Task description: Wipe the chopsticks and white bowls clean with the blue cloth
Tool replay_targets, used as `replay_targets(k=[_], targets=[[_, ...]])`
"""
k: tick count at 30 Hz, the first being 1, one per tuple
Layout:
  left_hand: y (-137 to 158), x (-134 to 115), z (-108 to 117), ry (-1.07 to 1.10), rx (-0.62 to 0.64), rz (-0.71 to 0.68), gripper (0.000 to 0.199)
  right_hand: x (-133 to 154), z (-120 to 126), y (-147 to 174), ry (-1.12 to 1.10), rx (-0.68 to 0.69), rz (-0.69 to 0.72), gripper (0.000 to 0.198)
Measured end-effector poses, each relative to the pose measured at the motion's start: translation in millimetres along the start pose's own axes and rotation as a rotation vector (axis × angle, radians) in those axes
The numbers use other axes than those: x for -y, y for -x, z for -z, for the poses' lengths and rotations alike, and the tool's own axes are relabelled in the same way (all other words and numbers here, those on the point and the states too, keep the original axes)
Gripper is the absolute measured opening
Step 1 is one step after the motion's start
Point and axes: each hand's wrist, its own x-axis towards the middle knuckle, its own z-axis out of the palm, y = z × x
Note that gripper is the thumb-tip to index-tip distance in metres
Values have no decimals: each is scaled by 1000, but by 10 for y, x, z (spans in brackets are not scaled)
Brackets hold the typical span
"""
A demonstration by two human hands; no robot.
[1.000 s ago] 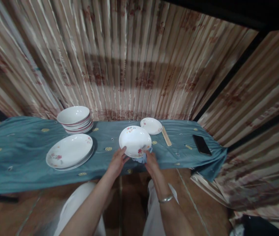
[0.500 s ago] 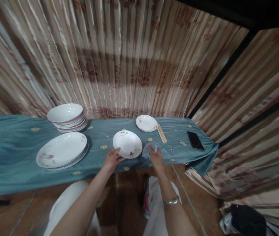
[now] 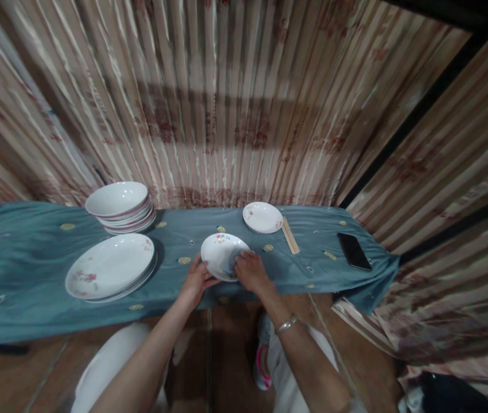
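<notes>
A white plate with a floral rim point(image 3: 218, 252) is gripped at its left edge by my left hand point(image 3: 196, 280), thumb on the rim and fingers beneath. My right hand point(image 3: 250, 271) is closed on a bluish-grey cloth point(image 3: 231, 261), pressed against the inside of the plate at its right side. Most of the cloth is hidden under the fingers. Behind and to the right lies a smaller flowered plate point(image 3: 263, 217), stacked on at least one more. Beside it rest several wooden chopsticks point(image 3: 291, 235).
A stack of white bowls point(image 3: 118, 201) stands at the back left, with stacked oval plates point(image 3: 110, 267) in front. A black phone point(image 3: 354, 250) lies near the right end of the cloth-covered table point(image 3: 175, 292). A pleated curtain point(image 3: 235, 115) hangs right behind the table.
My right hand has moved left with the cloth, from beside the plate onto its inner surface. My left hand keeps its hold on the plate. The view has shifted slightly.
</notes>
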Motion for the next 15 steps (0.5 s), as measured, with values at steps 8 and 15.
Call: replay_targets(k=[8, 15], targets=[[34, 106, 21, -86, 76, -48, 69, -151, -150, -244, 7, -134, -138, 27], [20, 200, -19, -120, 152, -99, 77, 35, -264, -601, -299, -352, -174, 30]])
